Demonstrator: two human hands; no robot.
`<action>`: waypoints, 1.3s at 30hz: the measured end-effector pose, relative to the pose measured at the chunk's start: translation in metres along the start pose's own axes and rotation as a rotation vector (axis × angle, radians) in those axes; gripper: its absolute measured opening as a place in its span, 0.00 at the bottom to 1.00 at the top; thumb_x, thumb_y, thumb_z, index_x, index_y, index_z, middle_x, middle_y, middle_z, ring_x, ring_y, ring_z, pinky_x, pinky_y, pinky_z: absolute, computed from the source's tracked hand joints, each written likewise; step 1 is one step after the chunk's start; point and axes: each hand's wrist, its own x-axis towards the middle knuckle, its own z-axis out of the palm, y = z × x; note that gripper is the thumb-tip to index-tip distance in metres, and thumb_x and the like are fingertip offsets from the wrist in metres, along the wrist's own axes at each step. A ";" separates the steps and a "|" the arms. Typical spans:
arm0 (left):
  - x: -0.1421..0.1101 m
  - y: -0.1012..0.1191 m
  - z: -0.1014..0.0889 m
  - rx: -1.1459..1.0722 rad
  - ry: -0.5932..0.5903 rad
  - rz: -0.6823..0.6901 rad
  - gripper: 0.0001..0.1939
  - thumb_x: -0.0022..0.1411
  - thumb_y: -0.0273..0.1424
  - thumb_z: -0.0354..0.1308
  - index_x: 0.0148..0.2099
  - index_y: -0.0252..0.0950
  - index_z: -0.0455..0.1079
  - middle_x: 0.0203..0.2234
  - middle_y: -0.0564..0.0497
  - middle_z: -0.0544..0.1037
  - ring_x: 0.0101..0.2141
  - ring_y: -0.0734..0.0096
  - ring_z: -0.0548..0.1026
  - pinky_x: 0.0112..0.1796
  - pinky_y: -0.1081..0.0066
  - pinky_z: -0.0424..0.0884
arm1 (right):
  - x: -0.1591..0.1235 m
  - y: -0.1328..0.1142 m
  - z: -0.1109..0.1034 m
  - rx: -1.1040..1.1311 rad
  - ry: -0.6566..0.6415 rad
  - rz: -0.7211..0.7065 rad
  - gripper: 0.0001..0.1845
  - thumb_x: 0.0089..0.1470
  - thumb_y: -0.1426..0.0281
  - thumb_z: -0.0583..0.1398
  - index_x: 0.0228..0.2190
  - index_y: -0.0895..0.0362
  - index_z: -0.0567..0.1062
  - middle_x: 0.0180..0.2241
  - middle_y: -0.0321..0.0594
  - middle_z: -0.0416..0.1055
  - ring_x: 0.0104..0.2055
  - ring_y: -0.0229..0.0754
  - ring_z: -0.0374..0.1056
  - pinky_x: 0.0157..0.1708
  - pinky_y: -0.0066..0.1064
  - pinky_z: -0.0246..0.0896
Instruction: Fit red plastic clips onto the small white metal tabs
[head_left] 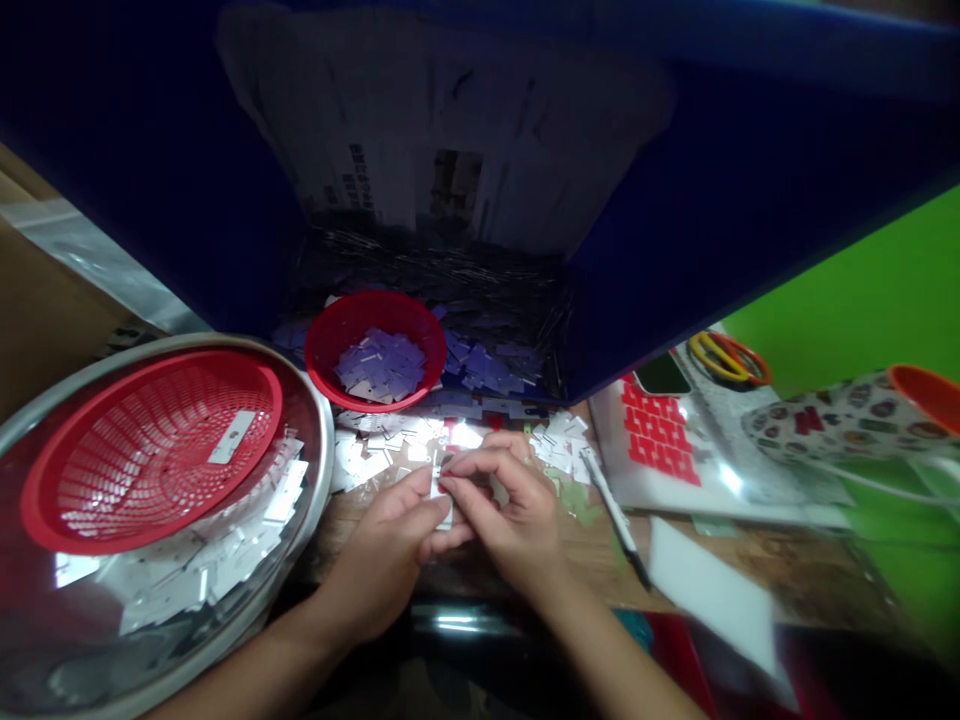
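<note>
My left hand (390, 550) and my right hand (510, 515) meet at the middle of the table edge. Both pinch one small white flat metal piece (439, 490) between fingertips. Just beyond them lies a loose pile of similar shiny pieces (382, 450) on the wooden table (750, 560). A small red bowl (330, 340) behind the pile holds several more pieces.
A big steel basin (319, 440) at left holds a red slotted basket (142, 450) and several pieces. A tall dark blue bin (675, 240) with thin metal pins stands behind. At right lie a pen (619, 515), a red-patterned sheet (660, 440), rubber bands (727, 358) and white paper (712, 595).
</note>
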 end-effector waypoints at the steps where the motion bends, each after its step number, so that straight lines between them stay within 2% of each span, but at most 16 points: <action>1: 0.000 0.000 0.000 0.001 0.006 0.000 0.15 0.62 0.26 0.54 0.51 0.35 0.73 0.46 0.43 0.78 0.47 0.60 0.74 0.45 0.66 0.71 | 0.000 0.000 0.000 -0.016 -0.003 -0.012 0.03 0.54 0.73 0.62 0.31 0.53 0.75 0.30 0.36 0.73 0.38 0.43 0.66 0.37 0.35 0.63; 6: 0.001 -0.001 -0.001 0.019 0.029 0.019 0.15 0.62 0.29 0.57 0.50 0.35 0.73 0.46 0.43 0.78 0.45 0.61 0.75 0.41 0.70 0.72 | 0.000 -0.006 -0.002 -0.137 -0.015 -0.101 0.05 0.54 0.73 0.62 0.34 0.51 0.75 0.31 0.37 0.76 0.39 0.46 0.68 0.43 0.43 0.62; 9: 0.001 -0.003 -0.002 0.032 0.040 0.039 0.15 0.62 0.29 0.56 0.51 0.36 0.73 0.46 0.44 0.78 0.44 0.62 0.76 0.39 0.71 0.71 | 0.002 -0.009 -0.002 -0.199 0.040 -0.138 0.05 0.53 0.73 0.62 0.33 0.51 0.77 0.42 0.40 0.76 0.47 0.50 0.67 0.49 0.49 0.58; 11: 0.000 -0.004 -0.001 0.045 0.035 0.034 0.16 0.63 0.29 0.55 0.53 0.36 0.71 0.45 0.43 0.78 0.42 0.62 0.77 0.39 0.69 0.72 | 0.005 -0.009 -0.002 -0.189 0.085 -0.109 0.04 0.53 0.72 0.62 0.32 0.51 0.77 0.47 0.42 0.73 0.50 0.50 0.65 0.50 0.49 0.58; 17: -0.001 -0.005 0.001 0.086 -0.005 0.044 0.16 0.64 0.30 0.53 0.54 0.36 0.71 0.37 0.45 0.80 0.36 0.64 0.77 0.37 0.68 0.71 | 0.009 -0.008 -0.002 -0.156 0.081 -0.064 0.03 0.54 0.72 0.62 0.30 0.52 0.77 0.43 0.42 0.73 0.47 0.48 0.67 0.50 0.48 0.59; 21: -0.002 -0.005 0.002 0.100 0.022 0.052 0.16 0.64 0.29 0.53 0.54 0.37 0.70 0.34 0.47 0.79 0.33 0.68 0.75 0.33 0.71 0.68 | 0.007 -0.009 -0.001 -0.162 0.087 -0.068 0.03 0.54 0.72 0.62 0.31 0.53 0.76 0.42 0.41 0.73 0.47 0.48 0.67 0.50 0.47 0.59; 29: -0.003 -0.007 0.001 0.103 0.040 0.064 0.15 0.63 0.31 0.54 0.51 0.37 0.72 0.30 0.49 0.76 0.31 0.71 0.72 0.31 0.73 0.67 | 0.006 -0.008 0.000 -0.171 0.097 -0.076 0.04 0.53 0.73 0.62 0.31 0.52 0.77 0.40 0.41 0.74 0.45 0.48 0.67 0.48 0.47 0.60; 33: -0.004 -0.007 -0.002 0.116 0.040 0.084 0.14 0.64 0.30 0.54 0.51 0.38 0.72 0.32 0.49 0.77 0.32 0.70 0.73 0.32 0.73 0.68 | 0.007 -0.009 0.000 -0.215 0.113 -0.109 0.04 0.53 0.72 0.62 0.31 0.50 0.78 0.40 0.41 0.74 0.46 0.50 0.67 0.48 0.49 0.60; 35: -0.005 -0.007 -0.003 0.092 0.030 0.080 0.14 0.64 0.29 0.53 0.51 0.38 0.72 0.34 0.47 0.78 0.34 0.69 0.75 0.35 0.72 0.70 | 0.007 -0.009 -0.001 -0.220 0.119 -0.077 0.11 0.52 0.70 0.63 0.40 0.49 0.77 0.44 0.43 0.73 0.48 0.51 0.66 0.49 0.49 0.60; 37: -0.006 -0.007 -0.003 0.059 0.023 0.046 0.14 0.64 0.30 0.53 0.50 0.37 0.72 0.37 0.46 0.79 0.37 0.67 0.76 0.39 0.69 0.71 | 0.009 -0.010 -0.003 -0.163 0.114 0.030 0.20 0.53 0.68 0.63 0.49 0.50 0.72 0.46 0.44 0.73 0.47 0.49 0.67 0.47 0.45 0.63; 38: -0.006 -0.007 -0.003 0.044 0.017 0.027 0.13 0.64 0.30 0.54 0.50 0.37 0.73 0.38 0.45 0.80 0.38 0.66 0.77 0.41 0.68 0.71 | 0.011 -0.010 -0.005 -0.110 0.082 0.097 0.21 0.53 0.67 0.63 0.50 0.50 0.72 0.44 0.43 0.74 0.44 0.47 0.69 0.45 0.42 0.65; 39: -0.006 -0.007 -0.002 0.033 0.007 0.013 0.13 0.64 0.30 0.54 0.50 0.37 0.73 0.38 0.45 0.80 0.38 0.65 0.77 0.42 0.67 0.72 | 0.012 -0.012 -0.006 -0.050 0.029 0.162 0.18 0.53 0.66 0.63 0.47 0.51 0.74 0.39 0.42 0.75 0.40 0.45 0.70 0.41 0.39 0.66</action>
